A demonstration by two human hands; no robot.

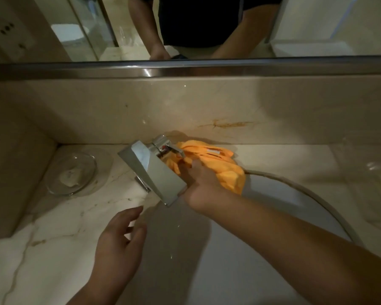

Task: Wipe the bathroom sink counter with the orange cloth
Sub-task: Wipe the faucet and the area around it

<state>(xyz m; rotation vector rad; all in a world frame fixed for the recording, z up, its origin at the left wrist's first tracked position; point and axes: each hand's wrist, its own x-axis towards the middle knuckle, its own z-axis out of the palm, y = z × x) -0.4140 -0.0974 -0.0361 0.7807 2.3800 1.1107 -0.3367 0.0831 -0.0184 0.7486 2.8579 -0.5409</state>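
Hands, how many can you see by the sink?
2. The right hand holds the orange cloth on the counter beside the faucet. The left hand hovers open at the sink's left rim. The mirror shows reflected arms too.

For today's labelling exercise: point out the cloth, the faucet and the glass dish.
cloth (229, 173): head view, bunched middle.
faucet (156, 172): head view, spout's flat face.
glass dish (84, 160): head view, bare glass inside rim.

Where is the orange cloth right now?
In the head view the cloth is bunched on the counter behind the sink, just right of the faucet, held by the right hand.
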